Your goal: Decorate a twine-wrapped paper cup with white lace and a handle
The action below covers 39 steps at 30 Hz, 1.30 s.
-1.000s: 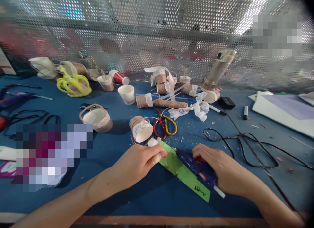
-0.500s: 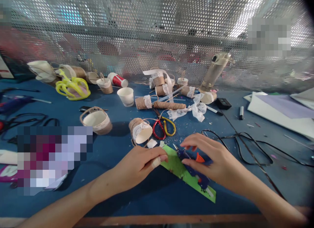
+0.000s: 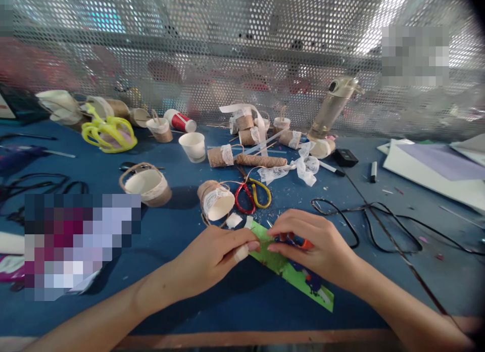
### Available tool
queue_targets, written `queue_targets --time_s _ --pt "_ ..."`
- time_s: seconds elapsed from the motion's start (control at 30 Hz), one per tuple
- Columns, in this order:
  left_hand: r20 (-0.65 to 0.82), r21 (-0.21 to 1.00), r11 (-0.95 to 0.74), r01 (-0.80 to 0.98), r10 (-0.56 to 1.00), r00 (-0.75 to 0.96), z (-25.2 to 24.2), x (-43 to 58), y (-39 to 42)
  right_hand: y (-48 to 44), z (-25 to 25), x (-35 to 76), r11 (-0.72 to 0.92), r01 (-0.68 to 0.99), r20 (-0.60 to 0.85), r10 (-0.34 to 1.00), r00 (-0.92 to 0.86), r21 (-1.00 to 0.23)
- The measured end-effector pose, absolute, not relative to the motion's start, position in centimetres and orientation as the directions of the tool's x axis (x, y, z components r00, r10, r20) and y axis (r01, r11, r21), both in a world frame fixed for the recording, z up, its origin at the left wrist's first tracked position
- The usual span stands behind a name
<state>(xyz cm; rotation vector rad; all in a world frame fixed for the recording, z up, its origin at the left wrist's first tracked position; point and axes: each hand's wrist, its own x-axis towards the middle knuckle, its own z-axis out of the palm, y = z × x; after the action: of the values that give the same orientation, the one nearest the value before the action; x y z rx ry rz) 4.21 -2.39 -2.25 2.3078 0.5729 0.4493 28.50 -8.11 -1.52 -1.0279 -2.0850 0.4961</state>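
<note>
My left hand is closed, thumb and fingers pinched over the upper end of a green strip of card. What it grips is too small or hidden to make out. A pale wrap circles one of its fingers. My right hand hovers just right of it, thumb and fingertips a little apart, close to the left fingertips. Beneath the right hand a blue glue gun with an orange trigger lies on the card, partly covered. Scissors with red and yellow handles lie beyond, beside a twine-wrapped cup with lace.
Behind are a white paper cup, a twine-handled basket, a twine roll, white lace and a clear bottle. A black cable loops at right. A perforated metal screen bounds the table.
My right hand has moved left toward my left fingertips, and its thumb and fingers have drawn closer together. My left hand stays nearly in place.
</note>
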Motion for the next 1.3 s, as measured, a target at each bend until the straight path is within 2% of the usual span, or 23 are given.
queue_targets --time_s 0.4,0.6,0.83,1.07,1.2,1.3 --pt "0.164 0.706 -0.659 0.261 0.51 0.844 -2.12 4.34 -2.46 -8.31 -1.36 28.22 0.607 0.497 0.477 0.794 -0.376 -0.62" --pt "0.162 0.694 -0.67 0.265 0.503 0.849 -2.22 4.36 -2.44 -8.57 -1.44 28.27 0.57 0.469 0.435 0.82 -0.371 -0.675" --pt "0.162 0.702 -0.662 0.261 0.506 0.847 -2.05 4.24 -2.49 -8.87 -1.86 28.02 0.604 0.554 0.443 0.797 -0.411 -0.573" --pt "0.161 0.704 -0.663 0.257 0.5 0.851 -2.47 4.13 -2.49 -8.67 -1.93 28.12 0.569 0.472 0.447 0.822 -0.352 -0.674" --pt "0.188 0.704 -0.669 0.238 0.498 0.846 -2.38 4.03 -2.5 -8.76 -1.83 28.17 0.562 0.459 0.431 0.826 -0.363 -0.688" --pt "0.163 0.717 -0.652 0.246 0.501 0.85 -2.33 3.91 -2.57 -8.97 -1.92 28.18 0.552 0.512 0.396 0.832 -0.388 -0.658"
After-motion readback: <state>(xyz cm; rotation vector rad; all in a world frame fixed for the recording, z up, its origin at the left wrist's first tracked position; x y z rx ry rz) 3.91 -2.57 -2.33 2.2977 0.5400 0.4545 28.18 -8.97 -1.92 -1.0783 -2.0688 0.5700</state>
